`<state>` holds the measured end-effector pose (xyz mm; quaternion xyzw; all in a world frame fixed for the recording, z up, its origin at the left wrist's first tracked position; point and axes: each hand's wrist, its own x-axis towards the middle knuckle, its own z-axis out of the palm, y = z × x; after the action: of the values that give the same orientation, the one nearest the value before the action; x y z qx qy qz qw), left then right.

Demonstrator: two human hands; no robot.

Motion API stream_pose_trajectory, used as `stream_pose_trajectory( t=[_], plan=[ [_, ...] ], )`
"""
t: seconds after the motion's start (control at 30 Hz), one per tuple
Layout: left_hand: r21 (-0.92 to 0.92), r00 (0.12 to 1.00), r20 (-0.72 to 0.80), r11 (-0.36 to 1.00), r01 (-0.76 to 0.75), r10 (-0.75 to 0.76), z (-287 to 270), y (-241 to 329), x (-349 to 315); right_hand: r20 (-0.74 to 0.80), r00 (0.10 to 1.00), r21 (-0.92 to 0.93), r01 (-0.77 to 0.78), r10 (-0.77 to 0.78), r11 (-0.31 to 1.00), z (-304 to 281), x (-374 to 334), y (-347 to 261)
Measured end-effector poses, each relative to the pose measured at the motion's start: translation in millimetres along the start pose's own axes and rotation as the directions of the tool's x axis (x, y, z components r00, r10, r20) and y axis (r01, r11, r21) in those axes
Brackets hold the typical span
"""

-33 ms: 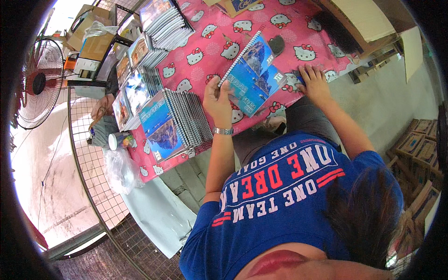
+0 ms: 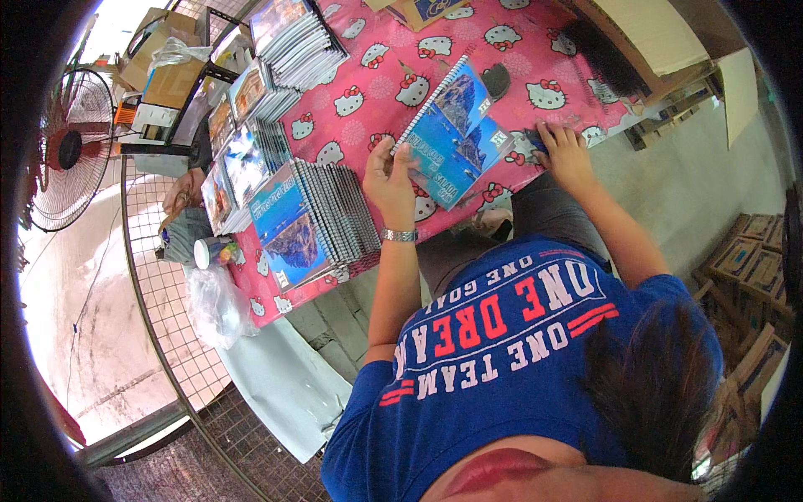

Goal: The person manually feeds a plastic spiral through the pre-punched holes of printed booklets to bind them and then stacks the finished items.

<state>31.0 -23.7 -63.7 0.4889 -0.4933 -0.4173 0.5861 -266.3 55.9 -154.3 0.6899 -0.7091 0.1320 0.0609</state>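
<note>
My left hand [image 2: 388,186] is closed on the lower left of a spiral notebook [image 2: 447,159], its thumb by the wire edge. The notebook has a blue cover with a mountain-and-sea picture and lies tilted over the pink table. At the table's front edge, my right hand [image 2: 565,152] is curled over a small dark object [image 2: 532,142] whose kind I cannot make out. A dark oval piece [image 2: 496,82] sits just beyond the notebook. To the left of my left hand stands a row of matching spiral notebooks [image 2: 314,222].
Further stacks of notebooks [image 2: 297,46] line the table's left side. The pink tablecloth [image 2: 351,130] has a cartoon-cat print. A white-lidded container [image 2: 205,253] and a plastic bag [image 2: 216,305] are at the left corner. Cardboard [image 2: 661,38] rises at the far right; a fan [image 2: 71,151] stands left.
</note>
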Motion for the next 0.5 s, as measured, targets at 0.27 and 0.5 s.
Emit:
stream_pose_trajectory(
  t=[0.27,0.5],
  plan=[
    [-0.010,0.999,0.001,0.999,-0.052,0.052,4,-5,-8,-0.191,0.973,0.695,0.226,-0.127,0.682,-64,37,-94],
    [0.194,0.980,-0.021,0.962,-0.190,0.198,3,-9,-20,-0.209,0.944,0.626,0.330,-0.256,0.707,-92,58,-141]
  ],
)
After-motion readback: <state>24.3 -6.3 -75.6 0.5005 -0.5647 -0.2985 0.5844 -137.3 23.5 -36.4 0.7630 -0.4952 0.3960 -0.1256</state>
